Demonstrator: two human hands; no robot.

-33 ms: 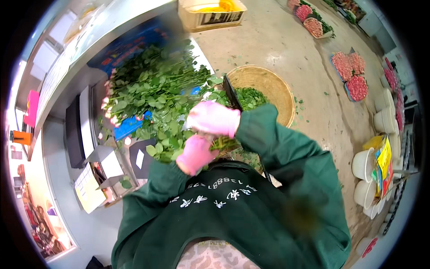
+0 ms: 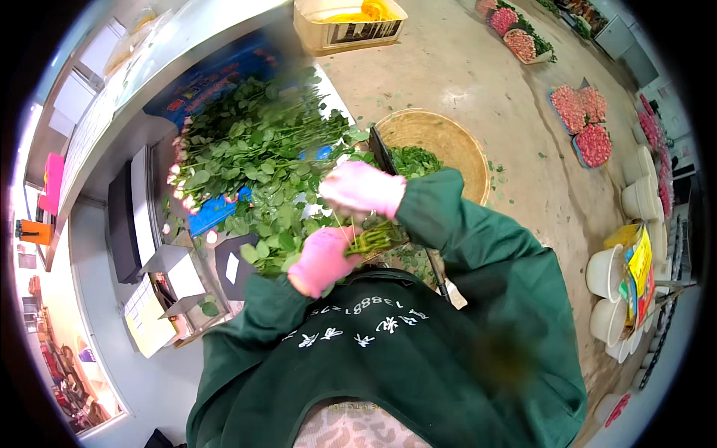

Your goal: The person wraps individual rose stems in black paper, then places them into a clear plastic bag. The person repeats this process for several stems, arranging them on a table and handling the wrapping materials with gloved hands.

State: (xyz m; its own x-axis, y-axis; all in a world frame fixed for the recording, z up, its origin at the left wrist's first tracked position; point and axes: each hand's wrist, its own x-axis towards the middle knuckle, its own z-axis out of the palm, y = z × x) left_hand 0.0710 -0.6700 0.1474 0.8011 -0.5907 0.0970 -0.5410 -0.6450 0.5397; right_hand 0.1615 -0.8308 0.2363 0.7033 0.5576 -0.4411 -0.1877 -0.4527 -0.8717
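Note:
My left hand [image 2: 324,261], in a pink glove, is closed around a bunch of rose stems [image 2: 373,239]. Their cut ends point right, while the bunch's leaves [image 2: 278,237] spread to the left. Just above and beyond it, my right hand [image 2: 362,188], also gloved in pink, has its fingers curled over the stems; what they hold, if anything, is hidden. A big heap of leafy roses [image 2: 254,142] lies on the bench beyond my hands, pale pink heads at the left. Beside my right hand stands a dark upright plate [image 2: 382,153].
A round woven basket [image 2: 470,149] with stripped leaves stands right of the bench. Behind is a cream bin [image 2: 351,33] with yellow material. Bundled pink flowers [image 2: 594,145] sit on the floor at right, near white buckets [image 2: 606,272]. Black box-like equipment [image 2: 125,224] stands left.
My right hand has lifted slightly up and to the right, away from my left hand. More of the stems shows between the hands. The left hand keeps its grip.

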